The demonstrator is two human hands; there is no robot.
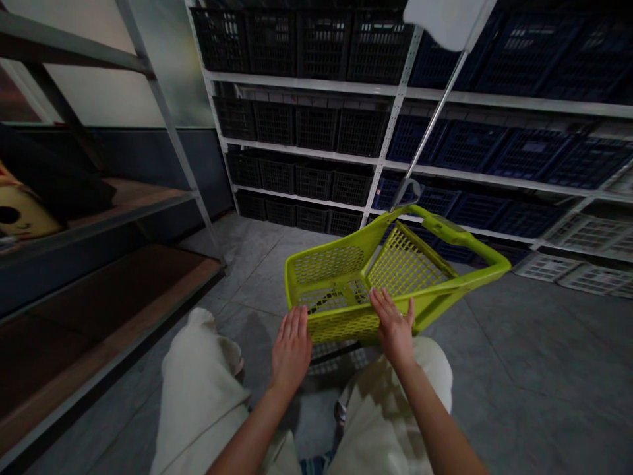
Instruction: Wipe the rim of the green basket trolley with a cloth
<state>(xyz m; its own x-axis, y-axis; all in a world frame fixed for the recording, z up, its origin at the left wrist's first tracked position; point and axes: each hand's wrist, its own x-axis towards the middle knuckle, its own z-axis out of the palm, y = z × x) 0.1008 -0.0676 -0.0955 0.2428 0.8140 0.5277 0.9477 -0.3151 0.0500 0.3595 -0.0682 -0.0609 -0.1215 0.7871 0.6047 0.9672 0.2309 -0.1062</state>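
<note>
A lime-green plastic mesh shopping basket (341, 290) is in front of me, tilted, with a long metal pull handle (435, 125) rising from its far end to a white piece at the top of the view. My left hand (291, 349) lies against the basket's near wall, fingers on the rim. My right hand (393, 326) curls over the same rim further right. A white mesh crate (336, 356) shows below the basket, partly hidden by it. Cream trousers (198, 396) cover my legs under both forearms.
Metal shelving (390, 148) ahead holds rows of black and navy plastic crates. White crates (588, 277) lie low at the right. Wooden-board shelves (119, 310) stand at the left, with a yellow object (20, 211) on them. The floor is grey tile (534, 343).
</note>
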